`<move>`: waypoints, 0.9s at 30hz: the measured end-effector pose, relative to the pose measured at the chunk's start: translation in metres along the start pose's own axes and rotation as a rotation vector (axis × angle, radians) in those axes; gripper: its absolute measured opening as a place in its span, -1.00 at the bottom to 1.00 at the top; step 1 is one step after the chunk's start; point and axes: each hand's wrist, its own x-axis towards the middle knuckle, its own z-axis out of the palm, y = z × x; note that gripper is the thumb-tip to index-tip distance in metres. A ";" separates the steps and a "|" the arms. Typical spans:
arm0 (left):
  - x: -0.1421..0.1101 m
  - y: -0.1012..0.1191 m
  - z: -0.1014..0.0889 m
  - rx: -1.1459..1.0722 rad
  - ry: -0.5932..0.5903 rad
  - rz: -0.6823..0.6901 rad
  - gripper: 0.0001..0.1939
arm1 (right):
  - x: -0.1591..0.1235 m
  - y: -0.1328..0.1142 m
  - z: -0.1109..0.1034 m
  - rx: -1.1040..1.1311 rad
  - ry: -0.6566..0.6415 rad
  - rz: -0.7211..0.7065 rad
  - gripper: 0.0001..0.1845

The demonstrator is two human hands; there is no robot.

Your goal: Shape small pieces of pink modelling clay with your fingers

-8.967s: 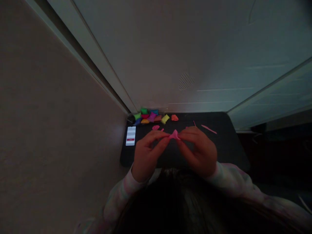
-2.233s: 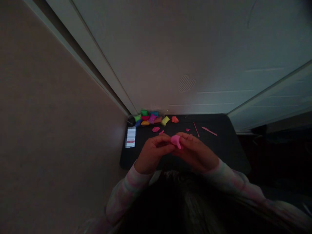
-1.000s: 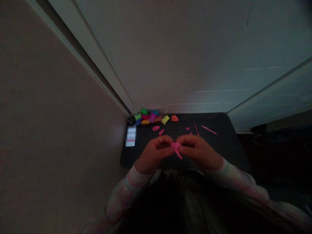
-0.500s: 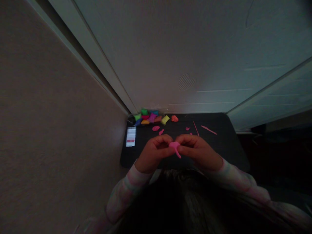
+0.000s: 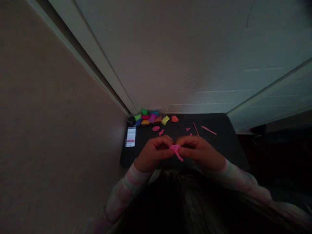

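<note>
A bright pink piece of modelling clay [image 5: 175, 148] is held up above the dark table [image 5: 226, 146], with a thin tail of it hanging down toward me. My left hand [image 5: 156, 152] pinches it from the left between thumb and fingers. From the other side, my right hand [image 5: 198, 151] grips it the same way, fingertips close to those of the left. Beyond the hands lie a flat pink clay oval [image 5: 156, 128] and a small pink clay piece [image 5: 161, 132]. Two tiny pink bits, one a small ring shape [image 5: 187, 129], rest past the right hand.
Colourful clay packets [image 5: 145, 117] are heaped at the back left, beside a yellow packet [image 5: 165, 120] and an orange lump [image 5: 175, 119]. A lit phone [image 5: 131, 136] lies at the left edge. Two pink tools, a thin stick [image 5: 196, 128] and a flat blade [image 5: 209, 130], lie right.
The clay has shifted slightly in my fingers, and its thin tail now reaches a little lower and further right. Both hands keep their pinch with hardly any movement.
</note>
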 end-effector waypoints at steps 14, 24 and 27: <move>-0.002 0.002 0.000 0.056 0.075 -0.005 -0.74 | -0.005 -0.002 -0.001 -0.436 0.121 -0.238 -0.88; -0.006 0.011 -0.001 0.354 0.210 0.065 -0.75 | -0.006 -0.004 0.000 -1.145 0.188 -0.802 -0.73; -0.008 0.011 -0.002 0.520 0.216 0.135 -0.84 | -0.009 -0.004 0.001 -1.047 0.133 -0.750 -0.69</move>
